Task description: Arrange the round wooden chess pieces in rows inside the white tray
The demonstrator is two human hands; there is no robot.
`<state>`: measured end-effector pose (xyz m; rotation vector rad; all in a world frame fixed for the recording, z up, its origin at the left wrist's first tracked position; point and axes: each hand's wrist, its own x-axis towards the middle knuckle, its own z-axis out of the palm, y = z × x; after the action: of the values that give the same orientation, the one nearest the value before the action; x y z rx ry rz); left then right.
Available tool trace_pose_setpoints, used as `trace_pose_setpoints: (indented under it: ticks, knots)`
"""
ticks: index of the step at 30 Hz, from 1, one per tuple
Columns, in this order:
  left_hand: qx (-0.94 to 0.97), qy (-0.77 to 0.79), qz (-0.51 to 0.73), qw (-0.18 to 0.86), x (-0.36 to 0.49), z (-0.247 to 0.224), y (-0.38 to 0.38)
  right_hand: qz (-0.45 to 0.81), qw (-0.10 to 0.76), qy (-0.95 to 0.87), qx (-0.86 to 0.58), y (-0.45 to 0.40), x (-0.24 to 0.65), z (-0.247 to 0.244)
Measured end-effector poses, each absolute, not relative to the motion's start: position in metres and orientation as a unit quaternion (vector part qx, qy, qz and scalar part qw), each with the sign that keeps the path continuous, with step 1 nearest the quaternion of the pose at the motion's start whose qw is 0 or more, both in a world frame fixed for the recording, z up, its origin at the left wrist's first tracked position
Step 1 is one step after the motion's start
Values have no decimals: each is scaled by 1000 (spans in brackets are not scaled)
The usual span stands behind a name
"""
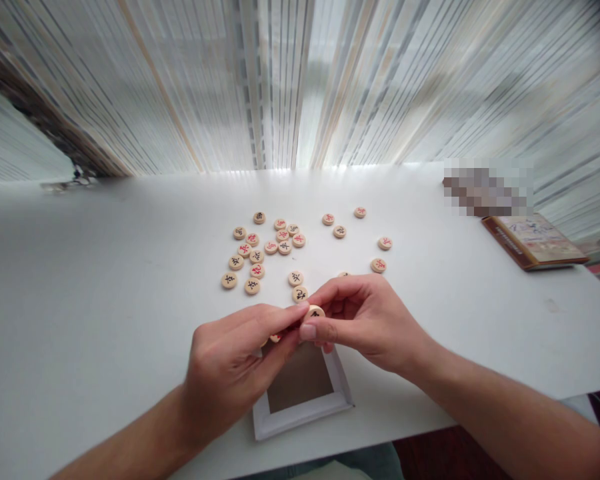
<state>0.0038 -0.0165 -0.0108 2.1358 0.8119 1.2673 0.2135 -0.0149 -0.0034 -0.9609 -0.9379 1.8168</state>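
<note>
White table (105, 300) under both hands. White-rimmed tray (305, 409) below hands, brown base showing. Patterned box (535, 240) beyond right hand, far right. Right hand (375, 320) pinching black-marked disc (317, 312) above tray; left hand (225, 353) fingertips against its edge, own grip unclear. Loose discs (253, 286) scattered beyond hands; red-marked disc (275, 339) by left fingers, in tray or held: cannot tell.

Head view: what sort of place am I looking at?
Probably a room at home, at a desk by a window: a white tabletop runs up to striped curtains with daylight behind, and wooden game pieces lie scattered on it.
</note>
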Motion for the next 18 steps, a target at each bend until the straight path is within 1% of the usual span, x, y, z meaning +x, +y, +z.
trace_pose_setpoints:
  ticks: [11,18]
  knots:
    - [782,295,460,300,5,-9,-15,721,402,-410,-389,-16,216,1]
    - [743,315,464,366,4,-12,-15,719,406,-440,-353,-15,217,-1]
